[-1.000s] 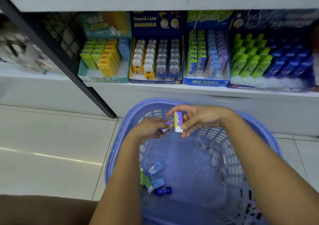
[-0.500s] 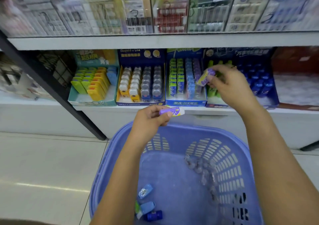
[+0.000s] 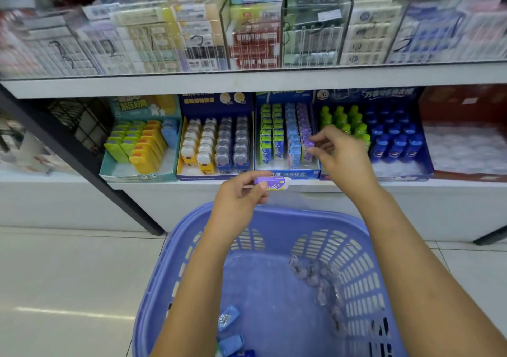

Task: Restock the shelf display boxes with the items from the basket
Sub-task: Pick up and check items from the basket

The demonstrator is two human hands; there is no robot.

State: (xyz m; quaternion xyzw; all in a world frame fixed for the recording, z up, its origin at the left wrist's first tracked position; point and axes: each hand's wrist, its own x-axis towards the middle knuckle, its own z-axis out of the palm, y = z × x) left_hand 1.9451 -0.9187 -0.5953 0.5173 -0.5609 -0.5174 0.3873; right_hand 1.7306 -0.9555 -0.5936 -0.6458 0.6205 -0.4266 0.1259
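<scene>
- Head view: the left hand (image 3: 238, 200) grips a purple eraser pack (image 3: 271, 183) above the blue basket (image 3: 164, 274).
- The right hand (image 3: 345, 156) fingers (image 3: 315, 137) pinch a second purple pack (image 3: 308, 145) at the front of the purple row in the display box (image 3: 285, 175).

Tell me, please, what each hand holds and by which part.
Left hand pinches a purple eraser by one end. Right hand's fingertips touch the front purple pack in the display box; grip unclear.
</scene>
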